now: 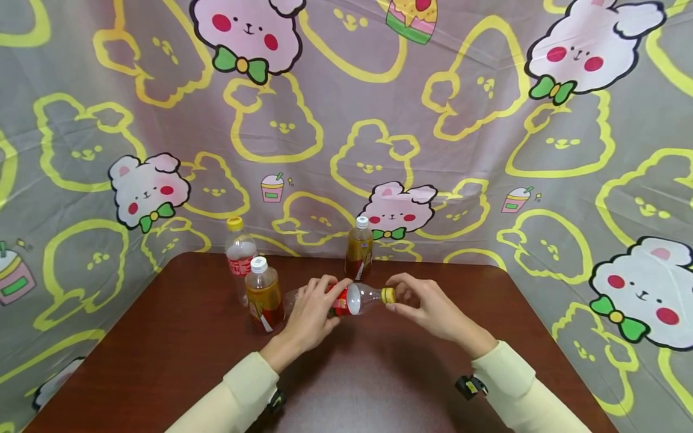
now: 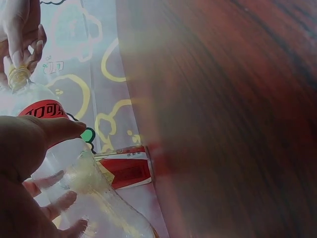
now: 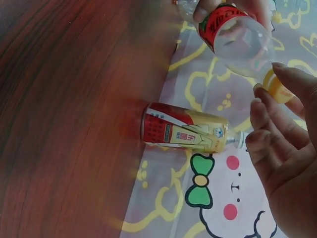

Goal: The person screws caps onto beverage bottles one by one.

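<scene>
A clear plastic bottle (image 1: 370, 294) with a red label (image 3: 223, 25) lies sideways in the air between my two hands, over the table. My left hand (image 1: 311, 310) grips its body, the thumb across it beside the label in the left wrist view. At the other end, pointing right, is the yellow cap (image 1: 388, 295). Thumb and fingers of my right hand (image 1: 433, 307) pinch this cap, which shows closely in the right wrist view (image 3: 278, 89). No liquid shows inside the bottle.
Left of my left hand stand a white-capped bottle of amber drink (image 1: 265, 299) and, behind it, a yellow-capped clear bottle (image 1: 240, 260) with a red label. Another white-capped amber bottle (image 1: 359, 249) is at the back of the brown table (image 1: 379, 373). A patterned curtain (image 1: 335, 120) encloses the table.
</scene>
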`<state>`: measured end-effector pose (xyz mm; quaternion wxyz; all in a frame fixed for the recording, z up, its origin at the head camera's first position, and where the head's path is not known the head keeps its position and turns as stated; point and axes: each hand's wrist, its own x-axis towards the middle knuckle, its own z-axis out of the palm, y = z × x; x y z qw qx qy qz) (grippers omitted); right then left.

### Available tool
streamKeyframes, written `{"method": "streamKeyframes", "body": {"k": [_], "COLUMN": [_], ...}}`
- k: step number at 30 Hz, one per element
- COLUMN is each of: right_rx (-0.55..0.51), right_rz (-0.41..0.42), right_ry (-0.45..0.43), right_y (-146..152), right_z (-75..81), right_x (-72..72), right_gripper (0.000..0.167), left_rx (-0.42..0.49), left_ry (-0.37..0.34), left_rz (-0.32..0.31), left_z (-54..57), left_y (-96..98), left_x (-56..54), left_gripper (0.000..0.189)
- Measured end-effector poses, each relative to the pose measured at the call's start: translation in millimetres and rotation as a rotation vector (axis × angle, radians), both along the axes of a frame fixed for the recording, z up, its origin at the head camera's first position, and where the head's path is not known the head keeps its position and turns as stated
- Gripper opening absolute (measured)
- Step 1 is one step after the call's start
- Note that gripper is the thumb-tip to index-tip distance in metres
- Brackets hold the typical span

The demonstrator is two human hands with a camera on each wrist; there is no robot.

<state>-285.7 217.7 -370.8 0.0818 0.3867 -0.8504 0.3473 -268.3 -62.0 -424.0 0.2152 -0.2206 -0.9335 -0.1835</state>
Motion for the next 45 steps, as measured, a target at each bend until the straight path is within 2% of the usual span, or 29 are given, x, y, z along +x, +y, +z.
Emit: {"method": "streamKeyframes", "body": {"k": [5, 6, 10, 11, 13, 15, 17, 18, 20, 22, 27, 34, 38, 42, 45], "right_rx": [-0.009, -0.001, 0.083, 0.109, 0.134, 0.119, 0.086, 0.068, 0.045, 0.041, 0.025, 0.014, 0.105, 0.222, 0.172], "right_rz": [-0.029, -0.054, -0.203, -0.239, -0.269, -0.231, -0.156, -0.115, -0.04, -0.002, 0.044, 0.046, -0.021, -0.096, -0.077], "right_ry": [-0.041, -0.041, 0.004, 0.012, 0.006, -0.015, -0.031, -0.037, -0.042, -0.038, -0.024, -0.012, -0.005, 0.025, 0.028], "right_y": [-1.0, -1.7, -3.9, -3.8, -2.3, 0.3, 3.6, 4.9, 6.8, 7.6, 7.1, 5.8, 4.5, 3.4, 4.4], "right_z": [-2.6, -3.2, -5.0, -5.1, -3.6, -1.0, 1.5, 3.0, 4.4, 5.3, 5.3, 7.5, 6.5, 1.1, -3.2], "right_x": [1.0, 1.3, 2.7, 3.1, 4.4, 5.4, 5.6, 5.7, 5.0, 4.4, 2.8, 2.8, 3.9, 5.7, 5.2], "right_gripper": [0.008, 0.013, 0.055, 0.06, 0.059, 0.045, 0.018, 0.015, 0.041, 0.053, 0.049, 0.028, 0.012, 0.019, 0.012], "left_rx": [0.013, 0.015, 0.007, 0.002, -0.001, -0.002, 0.0, 0.001, -0.002, -0.004, 0.007, 0.024, 0.03, 0.041, 0.047], "left_ry": [-0.004, -0.001, 0.025, 0.034, 0.039, 0.037, 0.025, 0.016, 0.009, -0.006, -0.025, -0.018, -0.005, -0.007, -0.03], "left_rz": [-0.01, -0.016, -0.04, -0.042, -0.04, -0.031, -0.024, -0.022, -0.018, -0.02, -0.03, -0.043, -0.051, -0.059, -0.067], "left_z": [0.6, 0.7, 1.9, 2.3, 2.8, 3.2, 3.4, 3.4, 3.7, 3.2, 2.3, 4.1, 6.1, 7.8, 7.5], "left_y": [4.4, 5.5, 8.9, 9.1, 8.3, 6.3, 4.1, 3.0, 1.4, 0.7, 1.2, 1.9, 3.4, 3.6, 3.0], "left_x": [1.5, 1.7, 1.4, 1.3, 0.9, 0.2, -0.2, -0.7, -1.3, -1.5, -1.6, 0.2, 1.1, 2.3, 3.0], "left_gripper": [0.086, 0.086, 0.086, 0.086, 0.086, 0.085, 0.085, 0.085, 0.085, 0.085, 0.085, 0.085, 0.085, 0.084, 0.085]}}
